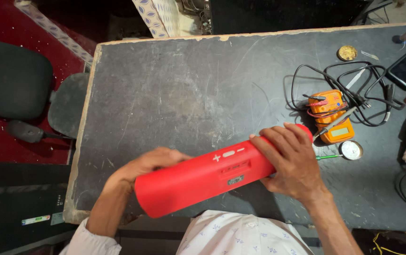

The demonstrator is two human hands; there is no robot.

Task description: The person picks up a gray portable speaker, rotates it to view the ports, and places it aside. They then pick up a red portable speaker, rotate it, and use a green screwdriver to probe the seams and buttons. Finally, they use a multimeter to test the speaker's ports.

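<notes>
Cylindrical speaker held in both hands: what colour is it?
Red, with white button symbols; the cylindrical speaker shows clearly in the head view.

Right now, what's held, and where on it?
A red cylindrical speaker, in both hands: right hand wraps its far end, left hand behind the near end.

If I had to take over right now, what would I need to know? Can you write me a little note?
Left hand: grips the far side of the red cylindrical speaker, near its left end.
Right hand: wraps over the speaker's right end.
Speaker: held lying sideways just above the dark table, buttons facing up.
Nearby: orange multimeter with leads, untouched.
Done: speaker picked up.
Left: nothing opened yet.
</notes>
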